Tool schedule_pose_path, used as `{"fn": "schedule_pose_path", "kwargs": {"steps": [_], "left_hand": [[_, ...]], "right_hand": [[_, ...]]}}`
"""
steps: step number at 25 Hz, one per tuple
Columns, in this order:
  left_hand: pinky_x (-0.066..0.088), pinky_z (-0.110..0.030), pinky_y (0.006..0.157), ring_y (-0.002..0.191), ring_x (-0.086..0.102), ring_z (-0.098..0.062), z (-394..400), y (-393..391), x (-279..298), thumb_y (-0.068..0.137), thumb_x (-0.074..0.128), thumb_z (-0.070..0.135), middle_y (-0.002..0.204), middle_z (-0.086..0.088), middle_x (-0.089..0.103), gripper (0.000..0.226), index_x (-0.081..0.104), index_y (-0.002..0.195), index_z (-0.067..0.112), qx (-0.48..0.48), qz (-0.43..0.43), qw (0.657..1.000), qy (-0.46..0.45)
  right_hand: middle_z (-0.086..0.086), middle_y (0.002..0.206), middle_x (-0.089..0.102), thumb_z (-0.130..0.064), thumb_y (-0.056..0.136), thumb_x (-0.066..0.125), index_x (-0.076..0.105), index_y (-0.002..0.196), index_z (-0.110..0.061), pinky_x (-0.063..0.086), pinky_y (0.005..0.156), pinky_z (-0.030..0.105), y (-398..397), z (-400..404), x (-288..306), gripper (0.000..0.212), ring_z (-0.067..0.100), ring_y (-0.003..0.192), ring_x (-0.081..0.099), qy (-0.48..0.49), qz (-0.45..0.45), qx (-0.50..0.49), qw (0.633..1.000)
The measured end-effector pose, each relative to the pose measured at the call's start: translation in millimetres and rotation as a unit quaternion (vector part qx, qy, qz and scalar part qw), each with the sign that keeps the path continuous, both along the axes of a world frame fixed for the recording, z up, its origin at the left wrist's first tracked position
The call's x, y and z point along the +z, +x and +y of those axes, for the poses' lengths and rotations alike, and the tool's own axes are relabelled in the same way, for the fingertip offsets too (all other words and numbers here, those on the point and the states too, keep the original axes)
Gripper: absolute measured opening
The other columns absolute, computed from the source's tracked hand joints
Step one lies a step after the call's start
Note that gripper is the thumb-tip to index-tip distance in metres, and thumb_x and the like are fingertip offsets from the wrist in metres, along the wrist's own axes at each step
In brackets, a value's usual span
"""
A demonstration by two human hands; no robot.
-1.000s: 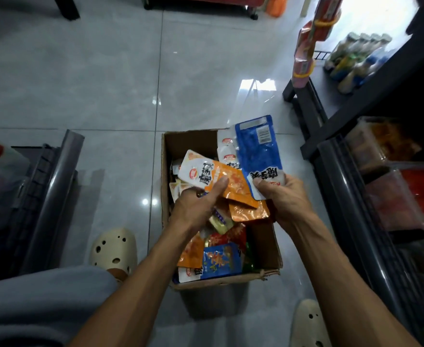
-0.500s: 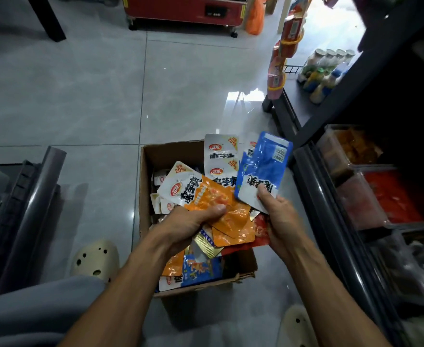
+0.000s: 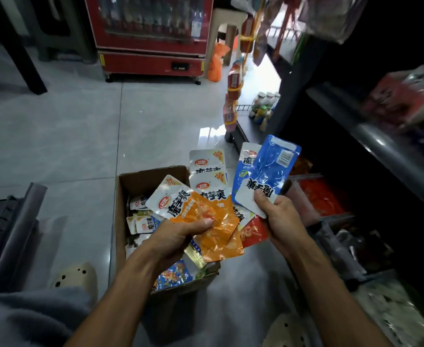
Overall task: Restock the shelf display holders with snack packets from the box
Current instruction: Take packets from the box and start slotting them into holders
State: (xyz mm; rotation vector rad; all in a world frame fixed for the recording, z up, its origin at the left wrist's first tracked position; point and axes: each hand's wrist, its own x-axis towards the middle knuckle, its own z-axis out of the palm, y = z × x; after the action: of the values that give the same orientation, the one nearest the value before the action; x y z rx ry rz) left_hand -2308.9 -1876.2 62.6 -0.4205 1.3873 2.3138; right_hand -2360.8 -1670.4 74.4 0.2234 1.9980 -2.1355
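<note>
2 bare hands work above an open cardboard box [image 3: 153, 179] standing on the grey tiled floor [image 3: 68, 136], seen from the head camera.

The left hand [image 3: 173, 236] clenches a fanned bundle of packets: its thumb [image 3: 200, 222] presses across the top orange packet [image 3: 206, 219], and the other fingers curl underneath, out of sight. Beyond the thumb, white-and-silver packets [image 3: 207, 169] stick up out of the same bundle. A red packet [image 3: 254, 232] pokes out to the right of it, and a gold-edged packet [image 3: 195, 256] shows just below the knuckles.

The right hand [image 3: 278, 216] pinches a blue packet [image 3: 271, 171] by its white lower end, thumb on the front, so the packet stands tilted above the fingertips. A 2nd blue-and-white packet [image 3: 243, 176] lies just behind it; I cannot tell which hand holds that one.

Under the left wrist the box holds more loose packets, small white ones [image 3: 140, 221] left of the fingers and a blue one [image 3: 173, 274] nearer the person.

To the right of the right hand runs a dark shelf [image 3: 381, 146] with clear display holders [image 3: 316, 199], one filled with red packets. A red cooler [image 3: 150, 33] stands far beyond the fingers. Cream clogs [image 3: 75, 276] sit at the lower left and lower right.
</note>
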Motion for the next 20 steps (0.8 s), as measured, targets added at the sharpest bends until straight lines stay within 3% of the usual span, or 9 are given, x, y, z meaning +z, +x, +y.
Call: {"fn": "schedule_pose_path", "kwargs": {"steps": [4,7,9,15,17,20], "left_hand": [[0.060,-0.042,0.079,0.089,0.073,-0.031,0.5,13.2,17.4,0.066,0.075,0.010,0.099,-0.016,0.075,0.042,0.064,0.106,-0.001,0.028,-0.011,0.999,-0.037],[0.058,-0.048,0.085,0.086,0.073,-0.033,12.1,18.1,30.4,0.077,0.077,0.016,0.093,-0.015,0.076,0.036,0.065,0.107,-0.002,0.060,-0.033,0.995,-0.075],[0.058,-0.048,0.085,0.083,0.073,-0.033,25.4,19.9,44.7,0.082,0.074,0.015,0.091,-0.015,0.076,0.029,0.067,0.104,-0.002,0.084,-0.020,0.995,-0.052],[0.055,-0.053,0.089,0.092,0.072,-0.035,66.2,25.7,71.9,0.080,0.078,0.017,0.099,-0.015,0.075,0.025,0.069,0.100,0.006,0.141,0.027,0.989,-0.028],[0.057,-0.052,0.087,0.090,0.072,-0.035,75.1,27.3,75.3,0.081,0.077,0.015,0.098,-0.015,0.075,0.021,0.068,0.098,0.006,0.145,0.033,0.988,-0.031],[0.057,-0.051,0.086,0.087,0.072,-0.035,77.0,23.0,77.9,0.080,0.080,0.018,0.094,-0.015,0.075,0.017,0.069,0.087,0.007,0.150,0.020,0.987,-0.057]], "right_hand": [[0.005,0.090,0.076,-0.020,0.100,0.051,0.070,0.097,-0.007,0.053,0.069,0.028,12.1,24.6,33.7,0.023,0.018,0.080,0.071,0.068,0.081,-0.021,0.994],[0.002,0.062,0.065,-0.024,0.097,0.055,0.064,0.079,-0.001,0.043,0.051,0.019,33.0,42.6,61.2,0.030,0.009,0.052,0.057,0.102,0.083,0.104,0.986],[0.002,0.054,0.058,-0.019,0.100,0.052,0.058,0.075,0.000,0.037,0.044,0.016,48.6,47.2,74.3,0.032,0.008,0.044,0.048,0.158,0.073,0.190,0.966],[0.011,0.060,0.049,-0.012,0.101,0.048,0.056,0.072,-0.005,0.033,0.041,0.017,80.8,60.6,94.4,0.031,0.008,0.043,0.041,0.220,0.015,0.246,0.944],[0.010,0.058,0.053,-0.012,0.100,0.051,0.059,0.073,-0.003,0.035,0.041,0.018,88.1,61.8,96.2,0.029,0.011,0.043,0.044,0.209,0.013,0.205,0.956],[0.013,0.065,0.060,-0.019,0.092,0.064,0.067,0.078,0.005,0.040,0.052,0.029,87.5,70.8,90.9,0.029,0.022,0.058,0.052,0.196,0.080,0.006,0.977]]}}
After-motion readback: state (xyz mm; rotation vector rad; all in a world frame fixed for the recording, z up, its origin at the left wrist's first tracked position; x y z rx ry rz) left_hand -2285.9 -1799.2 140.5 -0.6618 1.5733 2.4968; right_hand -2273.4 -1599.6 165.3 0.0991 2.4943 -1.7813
